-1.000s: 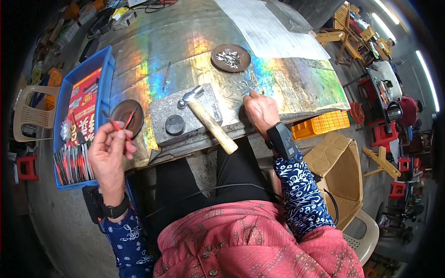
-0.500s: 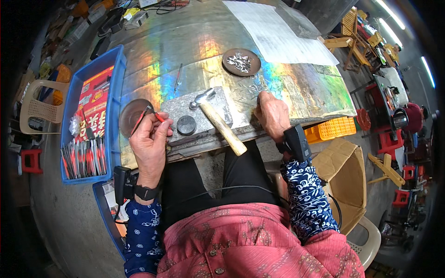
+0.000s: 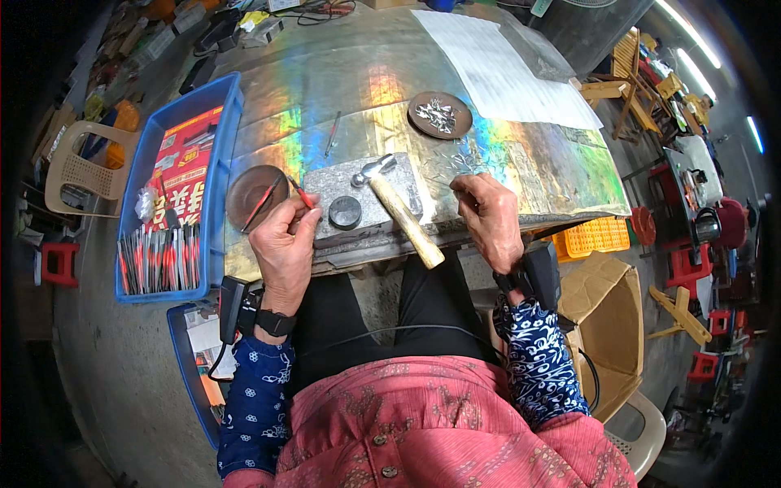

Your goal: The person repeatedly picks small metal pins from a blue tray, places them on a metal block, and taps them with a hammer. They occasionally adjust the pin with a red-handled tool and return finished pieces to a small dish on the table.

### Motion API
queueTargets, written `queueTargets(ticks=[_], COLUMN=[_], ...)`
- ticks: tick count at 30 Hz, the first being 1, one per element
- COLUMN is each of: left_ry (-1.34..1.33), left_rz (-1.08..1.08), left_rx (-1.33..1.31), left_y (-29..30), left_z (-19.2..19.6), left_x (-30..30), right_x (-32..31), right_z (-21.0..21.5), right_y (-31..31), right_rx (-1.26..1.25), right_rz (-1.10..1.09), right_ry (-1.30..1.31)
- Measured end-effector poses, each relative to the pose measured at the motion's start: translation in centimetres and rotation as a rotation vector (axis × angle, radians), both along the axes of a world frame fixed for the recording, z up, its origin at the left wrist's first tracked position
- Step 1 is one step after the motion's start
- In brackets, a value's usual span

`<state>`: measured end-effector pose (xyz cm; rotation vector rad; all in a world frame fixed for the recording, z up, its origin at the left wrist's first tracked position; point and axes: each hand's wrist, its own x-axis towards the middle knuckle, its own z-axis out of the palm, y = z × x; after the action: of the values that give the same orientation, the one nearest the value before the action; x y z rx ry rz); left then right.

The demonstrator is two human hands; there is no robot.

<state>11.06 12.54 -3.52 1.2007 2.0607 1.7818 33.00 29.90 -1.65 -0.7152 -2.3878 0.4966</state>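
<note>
Head view looks down on your two hands at the near edge of a table covered in shiny rainbow foil [image 3: 521,154]. Your left hand [image 3: 285,244] is closed on one thin red-tipped piece [image 3: 299,193], pinched at the fingertips just left of the grey stone block [image 3: 358,199]. Your right hand [image 3: 488,215] rests on the foil to the right of the block with fingers curled down; you cannot tell whether it grips anything small. One hammer [image 3: 399,211] lies across the block, its metal head far and its wooden handle pointing near and right, between your hands. One dark round disc [image 3: 345,212] sits on the block's near left part. Two brown round dishes show: the left dish [image 3: 252,195] holds one red stick, just beside your left hand; the far dish [image 3: 439,115] holds a heap of small silvery bits, too many and too small to count. One loose thin stick [image 3: 332,134] lies on the foil farther off. At the left stands one blue tray [image 3: 207,106] with a red rectangular printed package [image 3: 185,175] in its far part and a row of red-and-silver sticks [image 3: 159,260] in its near part. One white sheet [image 3: 496,73] lies at the far right of the table. An open cardboard box [image 3: 606,317] stands on the floor at the near right, with an orange crate [image 3: 598,236] under the table edge beside it.
</note>
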Motion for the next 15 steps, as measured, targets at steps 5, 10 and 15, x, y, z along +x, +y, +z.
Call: queueTargets(ticks=[5,10,15], left_ry=[-0.423,-0.800,-1.066], left_rz=[-0.135,-0.326,-0.414], left_rx=[0.070,0.196,0.319], left_y=[-0.8,-1.8,-2.9], left_z=[1.0,2.2,2.6], left_x=[0.5,2.0,3.5], right_x=[-1.1,-2.4,-3.6], right_z=[2.0,4.1,4.4], right_y=[-3.3,-7.7,-10.4], right_rx=[-0.259,-0.775,-1.002], right_rz=[0.022,0.123,0.218], right_ry=[0.174,0.339,0.436])
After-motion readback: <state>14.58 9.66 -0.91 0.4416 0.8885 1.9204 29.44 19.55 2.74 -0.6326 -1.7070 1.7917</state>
